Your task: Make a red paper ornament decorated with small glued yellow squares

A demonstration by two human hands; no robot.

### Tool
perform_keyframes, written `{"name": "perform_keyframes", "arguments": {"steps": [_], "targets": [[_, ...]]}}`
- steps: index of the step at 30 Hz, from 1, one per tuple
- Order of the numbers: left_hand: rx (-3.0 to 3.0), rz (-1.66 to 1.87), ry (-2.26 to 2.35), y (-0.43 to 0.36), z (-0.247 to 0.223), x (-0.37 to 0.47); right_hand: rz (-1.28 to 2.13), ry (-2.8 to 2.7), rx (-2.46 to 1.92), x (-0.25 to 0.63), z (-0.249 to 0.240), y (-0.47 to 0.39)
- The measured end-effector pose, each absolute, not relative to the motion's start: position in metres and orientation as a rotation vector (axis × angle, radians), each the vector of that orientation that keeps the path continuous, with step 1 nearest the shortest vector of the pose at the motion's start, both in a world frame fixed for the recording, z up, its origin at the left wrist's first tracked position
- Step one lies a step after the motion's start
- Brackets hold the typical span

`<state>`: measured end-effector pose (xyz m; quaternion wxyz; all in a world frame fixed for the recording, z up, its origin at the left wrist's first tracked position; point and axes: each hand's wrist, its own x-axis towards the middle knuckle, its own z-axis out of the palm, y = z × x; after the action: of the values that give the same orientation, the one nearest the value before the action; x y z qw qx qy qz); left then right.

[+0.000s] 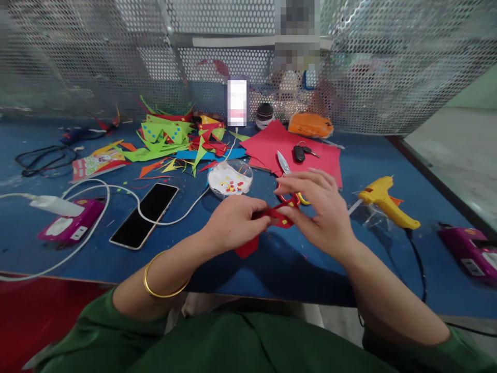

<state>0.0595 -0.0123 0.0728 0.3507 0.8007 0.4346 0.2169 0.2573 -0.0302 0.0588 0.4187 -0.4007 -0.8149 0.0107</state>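
Between my hands is a folded piece of red paper (282, 219) with small yellow squares on it. My left hand (236, 220) pinches its left side between thumb and fingers. At its right end, my right hand (320, 215) has the thumb against the paper, with the other fingers arched above. A red flap (247, 247) shows below my left hand. Just behind my right hand lie scissors (283, 162) with red and yellow handles, partly hidden by the fingers. A clear round dish (230, 178) of tiny coloured paper bits stands beyond my left hand.
Red sheets (258, 145) with car keys (305, 152) lie behind. A yellow glue gun (384, 199) rests at right, near a purple power socket (469, 248). Left are a phone (145, 215), a white cable (186, 215) and green paper pieces (165, 132). A lit phone (237, 101) stands against the mesh.
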Motion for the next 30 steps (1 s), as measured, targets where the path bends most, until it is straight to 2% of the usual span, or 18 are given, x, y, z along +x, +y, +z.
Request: {"name": "perform_keyframes", "arguments": {"steps": [4, 9, 11, 15, 19, 25, 30], "targets": [[2.267, 0.615, 1.124, -0.007, 0.081, 0.055, 0.024, -2.094, -1.003, 0.256, 0.055, -0.029], [2.025, 1.477, 1.424, -0.006, 0.082, 0.028, 0.240, -1.651, -1.205, 0.257, 0.052, -0.029], [1.805, 1.637, 1.532, -0.010, 0.075, 0.021, 0.372, -1.483, -1.266, 0.255, 0.051, -0.029], [1.378, 1.403, 1.321, -0.019, 0.054, 0.023, 0.526, -1.328, -1.307, 0.246, 0.048, -0.030], [0.998, 1.206, 1.129, -0.022, 0.045, 0.033, 0.494, -1.331, -1.331, 0.236, 0.037, -0.033], [0.850, 1.297, 1.144, -0.018, 0.047, 0.031, 0.422, -1.510, -1.306, 0.228, 0.023, -0.037], [0.885, 1.360, 1.181, -0.020, 0.044, 0.033, 0.457, -1.418, -1.332, 0.222, 0.026, -0.038]]}}
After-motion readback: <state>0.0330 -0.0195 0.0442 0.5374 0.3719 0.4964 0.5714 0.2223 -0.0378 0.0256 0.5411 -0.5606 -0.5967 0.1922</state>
